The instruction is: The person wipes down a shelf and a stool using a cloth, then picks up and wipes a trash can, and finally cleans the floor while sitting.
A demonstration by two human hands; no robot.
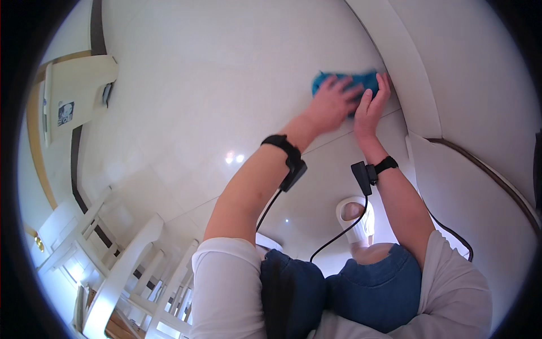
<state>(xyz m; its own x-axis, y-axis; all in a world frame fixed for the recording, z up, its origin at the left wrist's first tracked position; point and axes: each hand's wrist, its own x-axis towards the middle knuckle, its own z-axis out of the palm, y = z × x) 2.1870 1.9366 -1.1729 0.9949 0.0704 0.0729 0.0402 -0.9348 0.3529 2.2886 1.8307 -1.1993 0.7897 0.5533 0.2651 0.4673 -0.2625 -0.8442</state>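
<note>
A crumpled blue cloth (365, 79) lies on the glossy pale tiled floor (237, 84), close to the base of a white upholstered piece of furniture (406, 55). Over its middle is my left hand (333, 104), fingers spread and blurred, so whether they pinch the fabric is unclear. My right hand (371, 108) cups the cloth's right end, thumb on the near side and fingers along the furniture side. The two hands are side by side and partly hide the cloth.
White chairs (127, 271) with slatted backs stand at lower left. A pale cabinet-like piece (80, 91) bearing a sticker is at far left. Cables (338, 241) hang from black wrist devices. A white slipper (360, 220) is on my foot. More white upholstery (470, 199) borders the right.
</note>
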